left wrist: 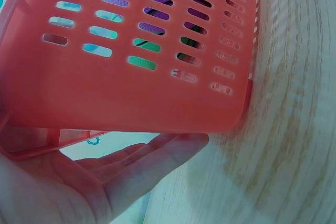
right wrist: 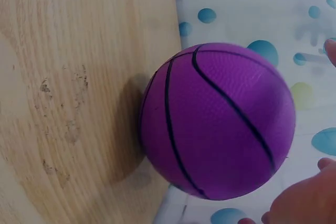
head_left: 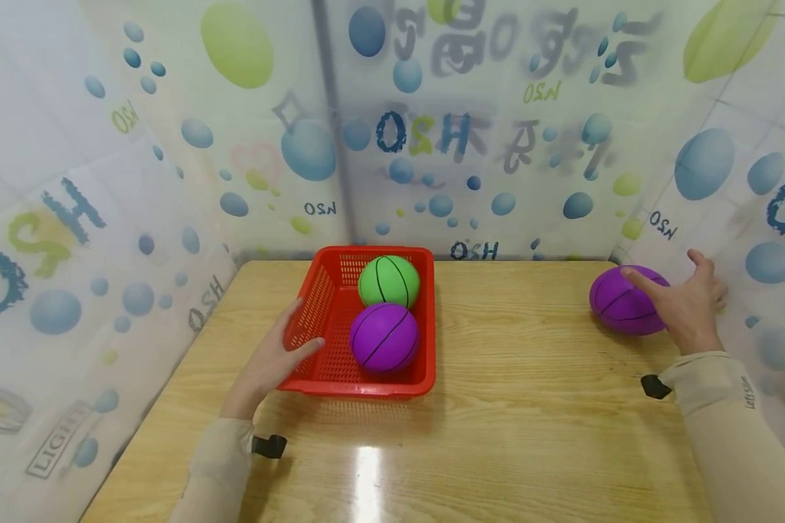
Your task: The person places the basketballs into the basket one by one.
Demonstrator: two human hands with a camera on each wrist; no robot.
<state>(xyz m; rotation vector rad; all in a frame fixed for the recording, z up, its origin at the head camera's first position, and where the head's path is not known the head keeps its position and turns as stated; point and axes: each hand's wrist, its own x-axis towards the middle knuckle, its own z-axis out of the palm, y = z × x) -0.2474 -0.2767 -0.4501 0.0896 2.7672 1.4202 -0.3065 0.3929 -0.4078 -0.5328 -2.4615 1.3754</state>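
Note:
A red plastic basket (head_left: 422, 379) with slotted walls stands on the table, left of centre. Inside it lie a green ball (head_left: 389, 279) and, nearer me, a purple ball (head_left: 384, 338) with black lines. My left hand (head_left: 270, 369) is at the basket's left side, thumb over the rim and fairly straight fingers (left wrist: 152, 166) along the outer wall. Far to the right, a second purple ball (right wrist: 220, 124) rests on the table near its back edge. Spread around it is my right hand (head_left: 690, 311), thumb above the ball in the head view; the right wrist view shows fingers apart from its surface.
The wooden table (head_left: 510, 407) ends against a printed curtain (head_left: 432, 189) at the back, with more curtain on both sides. The right-hand curtain (head_left: 768, 305) hangs close to my right hand.

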